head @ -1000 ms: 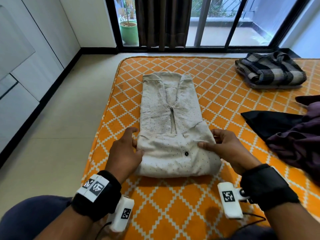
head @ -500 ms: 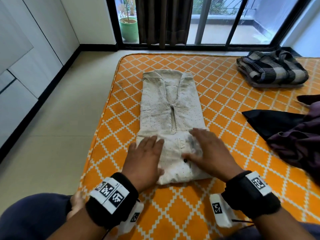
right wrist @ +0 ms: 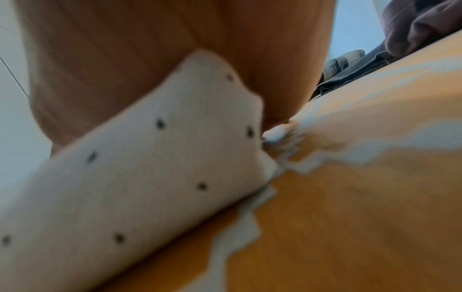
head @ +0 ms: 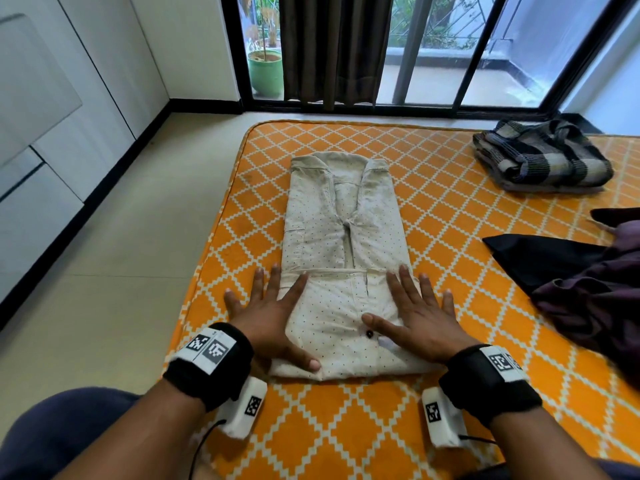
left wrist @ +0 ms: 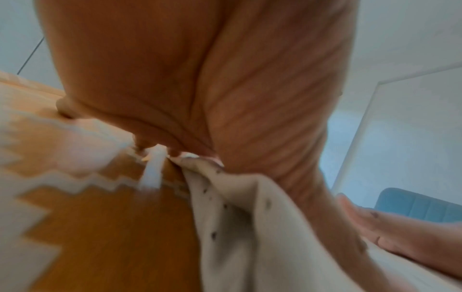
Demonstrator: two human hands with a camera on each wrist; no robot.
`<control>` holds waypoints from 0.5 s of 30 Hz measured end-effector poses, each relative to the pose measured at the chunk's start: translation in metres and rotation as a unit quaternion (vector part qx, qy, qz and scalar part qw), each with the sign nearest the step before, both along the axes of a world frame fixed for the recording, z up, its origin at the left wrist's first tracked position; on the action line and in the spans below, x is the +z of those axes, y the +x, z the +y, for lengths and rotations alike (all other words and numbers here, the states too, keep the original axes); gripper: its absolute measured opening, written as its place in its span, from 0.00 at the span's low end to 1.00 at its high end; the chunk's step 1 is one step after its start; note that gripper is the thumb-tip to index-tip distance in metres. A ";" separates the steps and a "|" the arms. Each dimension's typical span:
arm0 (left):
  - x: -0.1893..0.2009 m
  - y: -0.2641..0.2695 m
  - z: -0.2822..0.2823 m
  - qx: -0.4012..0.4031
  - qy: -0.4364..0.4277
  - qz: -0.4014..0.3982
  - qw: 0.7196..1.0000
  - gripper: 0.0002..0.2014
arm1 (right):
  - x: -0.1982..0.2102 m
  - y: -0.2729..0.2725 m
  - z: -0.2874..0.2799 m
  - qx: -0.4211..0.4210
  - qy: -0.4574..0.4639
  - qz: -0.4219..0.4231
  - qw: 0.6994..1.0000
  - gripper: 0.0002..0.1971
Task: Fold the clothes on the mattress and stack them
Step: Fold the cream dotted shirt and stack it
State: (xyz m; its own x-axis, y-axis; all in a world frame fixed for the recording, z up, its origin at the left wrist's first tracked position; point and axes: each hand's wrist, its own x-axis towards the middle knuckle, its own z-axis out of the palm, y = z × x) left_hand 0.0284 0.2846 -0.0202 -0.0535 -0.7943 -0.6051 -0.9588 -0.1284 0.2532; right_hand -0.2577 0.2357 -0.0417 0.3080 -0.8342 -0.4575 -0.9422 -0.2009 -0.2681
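Cream shirt (head: 341, 271) half folded under flat left hand (head: 266, 317) and right hand (head: 420, 318); plaid pile (head: 540, 157) done, dark clothes (head: 588, 282) remain.

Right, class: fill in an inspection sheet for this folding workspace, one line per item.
Surface: orange patterned mattress on a tiled floor.
Job's things: cream dotted shirt, near end folded up; folded checked garment far right.
Clutter: unfolded dark clothes at right.
Hands: left hand and right hand flat on the shirt's sides.
Cables: thin leads from wrist cameras.
Surroundings: curtain, barred window, green plant pot.
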 end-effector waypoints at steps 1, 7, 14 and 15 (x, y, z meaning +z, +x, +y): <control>0.003 0.001 0.000 0.007 -0.004 0.006 1.000 0.78 | 0.002 -0.001 0.000 -0.004 -0.005 -0.004 1.000 0.60; 0.016 -0.012 0.016 -0.058 -0.125 -0.020 0.990 0.72 | 0.017 0.003 0.002 0.018 -0.043 -0.008 0.999 0.58; -0.002 -0.015 0.007 -0.083 -0.013 -0.023 0.996 0.80 | 0.011 0.001 -0.001 0.019 -0.006 0.038 0.999 0.68; 0.000 -0.015 0.007 -0.070 -0.012 -0.018 0.997 0.82 | 0.019 0.001 0.002 0.018 -0.019 0.044 0.999 0.70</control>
